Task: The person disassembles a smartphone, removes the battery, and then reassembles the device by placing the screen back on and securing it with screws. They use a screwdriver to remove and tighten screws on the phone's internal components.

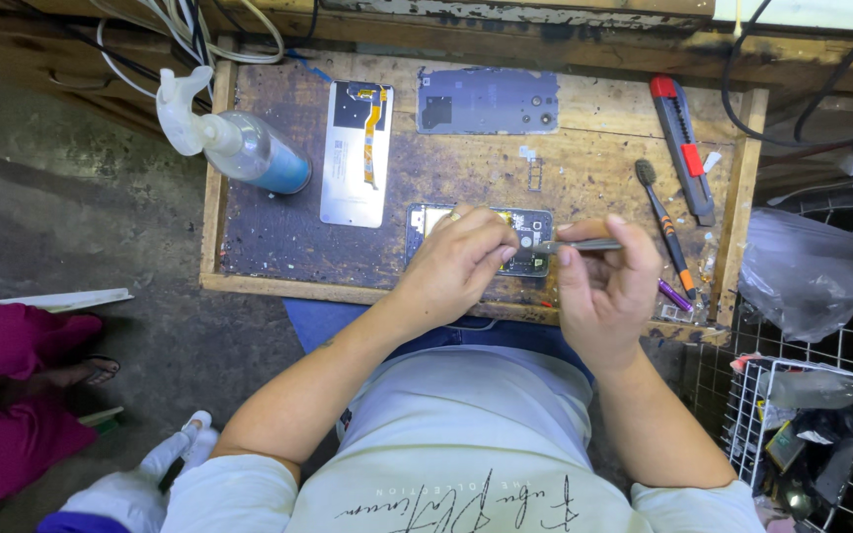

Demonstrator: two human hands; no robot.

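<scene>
Tweezers (584, 245), thin and silvery, sit pinched between thumb and fingers of the right hand (604, 291), tips aimed left at the opened phone (525, 242) lying on the worktop (288, 237) near its front edge. The left hand (456, 265) rests curled over that phone, fingers bent down onto it and holding it flat, with nothing lifted.

A slip looks like the main risk: the tips are sharp and the board exposed, so a jolt from either wrist could scrape a part or flick a small piece off the front lip into the lap. The brush (663, 225) lies just beside the right hand and could be nudged.

Most of the phone is covered by the left hand; what the tips touch cannot be made out.

Further back lie a silver back panel (355, 153), a grey frame (486, 101), a utility knife (681, 143) and a tipped spray bottle (239, 143).
</scene>
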